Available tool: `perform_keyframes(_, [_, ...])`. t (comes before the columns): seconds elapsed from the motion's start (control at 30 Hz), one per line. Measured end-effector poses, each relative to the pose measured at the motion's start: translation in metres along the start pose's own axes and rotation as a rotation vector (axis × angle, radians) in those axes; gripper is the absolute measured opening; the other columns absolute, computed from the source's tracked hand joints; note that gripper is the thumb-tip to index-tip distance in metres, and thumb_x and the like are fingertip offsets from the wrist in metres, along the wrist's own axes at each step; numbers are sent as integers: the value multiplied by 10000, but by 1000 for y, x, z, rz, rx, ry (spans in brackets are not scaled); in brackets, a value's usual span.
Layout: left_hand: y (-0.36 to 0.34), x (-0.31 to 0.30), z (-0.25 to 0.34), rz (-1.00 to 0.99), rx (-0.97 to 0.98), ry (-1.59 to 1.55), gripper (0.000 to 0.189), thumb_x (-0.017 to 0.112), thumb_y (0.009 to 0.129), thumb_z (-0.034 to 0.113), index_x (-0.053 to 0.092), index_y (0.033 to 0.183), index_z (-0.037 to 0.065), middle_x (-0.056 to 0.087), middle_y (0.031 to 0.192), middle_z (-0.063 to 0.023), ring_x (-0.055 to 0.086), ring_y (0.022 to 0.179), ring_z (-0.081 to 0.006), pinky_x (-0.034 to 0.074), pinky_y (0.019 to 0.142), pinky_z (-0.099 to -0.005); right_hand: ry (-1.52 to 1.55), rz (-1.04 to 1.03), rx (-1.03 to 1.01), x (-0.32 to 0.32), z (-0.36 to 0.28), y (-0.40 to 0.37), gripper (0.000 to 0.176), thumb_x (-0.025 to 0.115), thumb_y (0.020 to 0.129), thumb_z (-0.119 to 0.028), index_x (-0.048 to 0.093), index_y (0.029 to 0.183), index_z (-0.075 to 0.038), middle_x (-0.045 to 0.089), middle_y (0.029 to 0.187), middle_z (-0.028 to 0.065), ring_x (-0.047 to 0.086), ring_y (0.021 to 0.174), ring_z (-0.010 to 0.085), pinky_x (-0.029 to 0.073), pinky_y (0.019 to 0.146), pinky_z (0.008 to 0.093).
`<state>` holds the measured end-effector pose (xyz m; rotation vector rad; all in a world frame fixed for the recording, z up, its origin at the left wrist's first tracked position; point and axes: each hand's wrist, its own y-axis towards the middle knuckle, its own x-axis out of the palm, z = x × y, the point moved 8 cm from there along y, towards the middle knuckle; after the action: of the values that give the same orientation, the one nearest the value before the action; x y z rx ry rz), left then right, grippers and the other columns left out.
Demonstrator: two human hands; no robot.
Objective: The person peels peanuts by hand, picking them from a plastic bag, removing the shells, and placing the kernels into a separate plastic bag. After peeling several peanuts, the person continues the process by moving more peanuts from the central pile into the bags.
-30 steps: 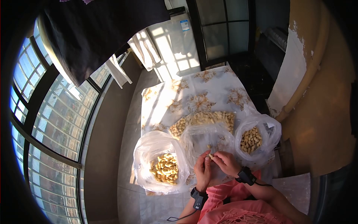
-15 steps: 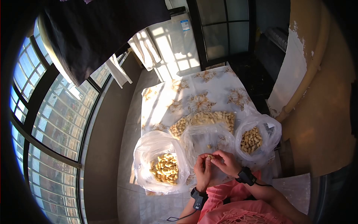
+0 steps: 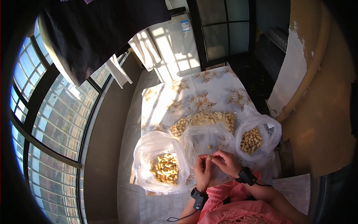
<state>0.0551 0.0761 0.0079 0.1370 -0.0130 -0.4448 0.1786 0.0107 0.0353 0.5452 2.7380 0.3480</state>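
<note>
My left hand and my right hand meet fingertip to fingertip at the near edge of the middle plastic bag. Between them they pinch a small peanut, mostly covered by the fingers. One small piece lies inside that bag, just beyond my fingertips. To the left, an open plastic bag holds a sunlit pile of peanuts. On the right another open bag contains more peanuts.
A long clear bag of peanuts lies behind the middle bag on the flowered tablecloth. Dark cloth hangs at the upper left near the windows. A pipe runs down the right wall.
My fingertips have shifted slightly around the small peanut, and less of it shows now. The bags and piles have not moved.
</note>
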Motion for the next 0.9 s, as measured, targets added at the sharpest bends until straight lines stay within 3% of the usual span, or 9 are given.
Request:
perform_keyframes(0.5, [-1,0,4,1,8,16,96,588,1007,91,581,1053,6,618,928,-18,543,849,-73,456,771,-228,-46,17,33,0,1,1,148,611,984,-141,632,1015,2,663,871,137,652,761,238,494,667,333])
perform_keyframes(0.6, [-1,1,3,-10,3,25,98,587,1008,90,583,1061,8,620,927,-15,547,842,-68,458,761,-224,-19,40,-3,-2,-4,2,159,597,988,-163,625,992,-7,633,826,156,634,715,309,476,632,361])
perform_keyframes(0.9, [-1,1,9,-15,25,81,238,598,1001,101,610,1224,18,592,876,6,517,776,-66,439,707,-219,-25,19,3,-1,-2,1,174,571,999,-170,608,974,-2,617,821,166,617,712,323,467,634,369])
